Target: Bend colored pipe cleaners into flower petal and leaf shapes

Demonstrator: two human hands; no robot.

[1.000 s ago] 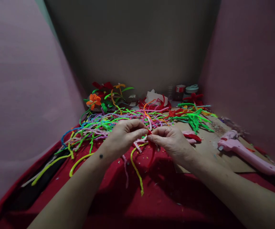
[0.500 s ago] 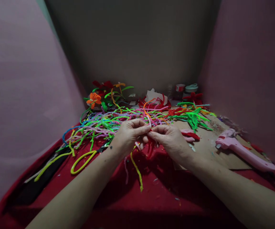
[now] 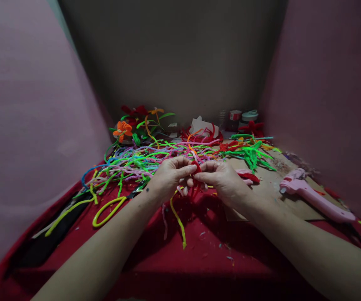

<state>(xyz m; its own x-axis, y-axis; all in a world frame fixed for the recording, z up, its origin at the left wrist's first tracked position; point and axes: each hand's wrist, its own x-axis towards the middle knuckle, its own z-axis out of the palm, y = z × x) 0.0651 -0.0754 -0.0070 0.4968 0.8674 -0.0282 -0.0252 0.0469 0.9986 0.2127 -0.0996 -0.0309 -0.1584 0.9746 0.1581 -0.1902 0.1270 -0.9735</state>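
Note:
Close together over the red cloth, my left hand (image 3: 174,174) and my right hand (image 3: 220,179) pinch a red pipe cleaner (image 3: 197,167) between thumbs and forefingers. A loop of it shows above the fingertips, and more red hangs below them, partly hidden by the fingers. Just behind my hands spreads a tangled pile of coloured pipe cleaners (image 3: 143,156). Under my left hand a yellow pipe cleaner (image 3: 178,223) trails over the cloth. Scissors with yellow handles (image 3: 107,213) lie left of my left wrist.
A pink glue gun (image 3: 316,196) rests on a cardboard sheet (image 3: 280,205) at the right. Green pipe cleaner pieces (image 3: 254,156) lie farther back. An orange pipe cleaner flower (image 3: 123,131) stands at the back left. Pink panels (image 3: 26,125) flank the red-covered table (image 3: 168,267).
A red loop now stands up between my fingertips, where it was mostly hidden before. My hands stay nearly in place; the view shifts slightly.

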